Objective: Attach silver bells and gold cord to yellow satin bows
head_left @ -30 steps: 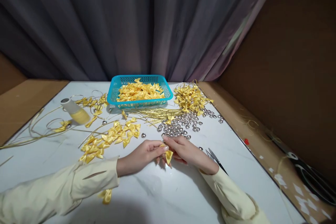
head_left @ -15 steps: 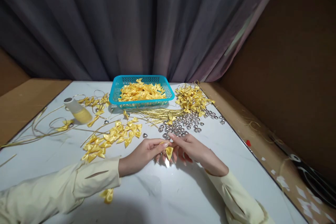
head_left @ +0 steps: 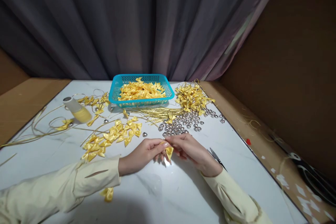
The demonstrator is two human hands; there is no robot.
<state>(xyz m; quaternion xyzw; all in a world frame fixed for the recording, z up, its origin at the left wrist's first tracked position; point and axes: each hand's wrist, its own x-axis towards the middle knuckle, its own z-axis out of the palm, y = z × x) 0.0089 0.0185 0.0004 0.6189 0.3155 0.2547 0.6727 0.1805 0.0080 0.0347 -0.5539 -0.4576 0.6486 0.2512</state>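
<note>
A yellow ribbon bow (head_left: 169,152) is pinched between the thumb and fingers of my left hand (head_left: 147,153), above the front middle of the table. My right hand (head_left: 190,149) meets it from the right, fingertips closed together at the bow's upper edge. Whatever those fingertips grip is too small to make out. Just behind my hands lies a spread of silver heart-shaped beads (head_left: 181,126). Loose yellow bows (head_left: 115,134) lie to the left of the beads. Dark scissors (head_left: 216,157) show beside my right wrist, partly covered by it.
A blue basket (head_left: 141,103) of yellow bows stands at the back. Right of it are a pile of bows on cords (head_left: 193,98) and a bundle of gold cords (head_left: 157,113). A bottle with yellow contents (head_left: 78,111) leans at left. Large scissors (head_left: 312,178) lie beyond the table's right edge.
My right hand has shifted slightly left and down, its fingers drawing together at the bow. The small scissors beside its wrist have come into view. My left hand keeps its hold.
</note>
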